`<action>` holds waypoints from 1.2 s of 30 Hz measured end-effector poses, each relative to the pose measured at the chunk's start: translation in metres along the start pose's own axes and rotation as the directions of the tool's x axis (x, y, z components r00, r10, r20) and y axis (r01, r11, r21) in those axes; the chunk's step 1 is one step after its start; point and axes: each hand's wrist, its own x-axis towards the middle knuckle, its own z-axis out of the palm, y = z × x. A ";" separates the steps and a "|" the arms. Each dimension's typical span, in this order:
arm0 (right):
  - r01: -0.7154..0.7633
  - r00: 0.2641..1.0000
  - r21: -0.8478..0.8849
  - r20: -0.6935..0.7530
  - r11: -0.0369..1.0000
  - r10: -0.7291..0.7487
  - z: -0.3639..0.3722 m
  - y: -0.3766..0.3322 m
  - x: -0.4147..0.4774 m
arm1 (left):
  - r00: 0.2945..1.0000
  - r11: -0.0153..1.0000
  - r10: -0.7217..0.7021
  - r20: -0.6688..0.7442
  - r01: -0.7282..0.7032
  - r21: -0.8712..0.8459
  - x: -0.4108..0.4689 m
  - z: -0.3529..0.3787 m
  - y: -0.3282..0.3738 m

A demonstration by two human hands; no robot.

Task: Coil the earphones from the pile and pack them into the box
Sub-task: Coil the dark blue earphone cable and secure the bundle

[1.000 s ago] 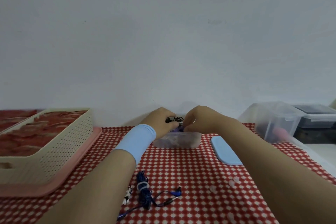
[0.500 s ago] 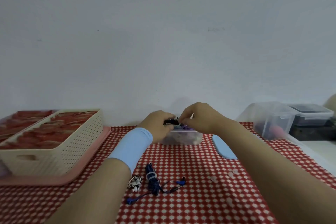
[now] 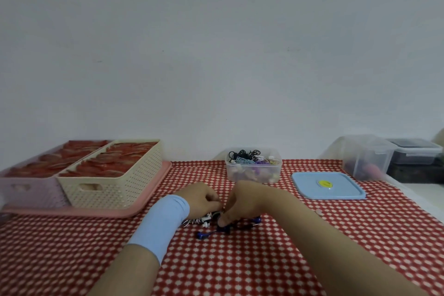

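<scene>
- The right hand (image 3: 242, 203) is reaching down onto the near middle of the red checked tablecloth (image 3: 288, 259). Its curled fingertips (image 3: 223, 222) are pinching the dark cord of the blue earphones (image 3: 204, 235).
- The blue earphones are lying on the cloth, with one bud sticking out to the left of the hand and another showing to its right.
- The left hand (image 3: 203, 198), wearing a light blue wristband (image 3: 163, 223), is sitting just beside the right hand. Its fingers are curling over the striped earphones (image 3: 195, 220); whether it is gripping them cannot be told.
- The box (image 3: 253, 174), clear and uncovered, is standing farther back, apart from both hands, and is holding coiled earphones of mixed colours.
- A blue lid (image 3: 341, 187) is lying flat to the right of the box.
- A cream basket (image 3: 120, 185) is sitting on a pink tray (image 3: 96, 211) at the far left, with a lilac basket (image 3: 31, 190) beside it.
</scene>
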 end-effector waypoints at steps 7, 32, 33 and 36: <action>0.110 0.975 0.302 -0.218 0.947 -0.044 -0.008 0.014 -0.018 | 0.975 0.984 0.072 -0.211 -0.104 -0.146 -0.012 -0.005 0.014; 0.196 0.970 0.752 -0.243 0.629 -0.013 -0.011 0.060 -0.053 | 0.934 0.853 0.195 -0.300 -0.312 -0.419 -0.010 0.000 0.059; 0.195 0.973 0.770 -0.231 0.608 -0.019 -0.013 0.063 -0.056 | 0.926 0.843 0.168 -0.339 -0.313 -0.438 -0.008 0.002 0.062; 0.187 0.980 0.754 -0.186 0.630 -0.068 -0.018 0.070 -0.067 | 0.899 0.793 0.111 -0.423 -0.337 -0.508 -0.004 0.004 0.071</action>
